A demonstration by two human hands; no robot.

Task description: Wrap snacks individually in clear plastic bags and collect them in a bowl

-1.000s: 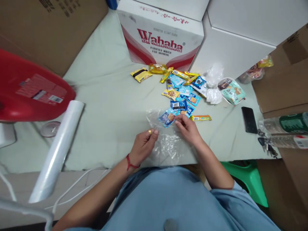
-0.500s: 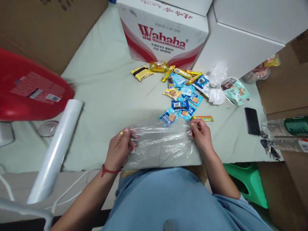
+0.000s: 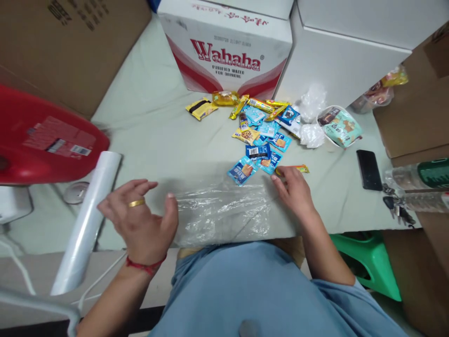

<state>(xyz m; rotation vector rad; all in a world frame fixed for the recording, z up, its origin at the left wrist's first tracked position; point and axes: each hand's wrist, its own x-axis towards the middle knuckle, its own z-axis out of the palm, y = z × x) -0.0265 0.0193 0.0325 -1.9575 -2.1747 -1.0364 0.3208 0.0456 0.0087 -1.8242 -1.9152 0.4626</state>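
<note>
A clear plastic sheet lies spread at the table's front edge. My left hand, with a gold ring and a red wrist cord, is raised to the left of it, fingers spread and holding nothing. Beyond the sheet's right corner is my right hand, thumb and fingers apart, its fingertips near an orange-yellow snack stick that they partly cover. Just past the sheet lie blue cracker packets and a dark blue packet. Behind these, a yellow cookie packet and several yellow sticks are heaped.
A roll of plastic film slants over the left front edge by a red container. The Wahaha carton stands at the back. A white tub, a phone, keys and bottles are at right.
My left hand has let go of the plastic sheet and moved left, its fingers opening out. My right hand has released the sheet's other side and stays near it. The sheet now lies flat.
</note>
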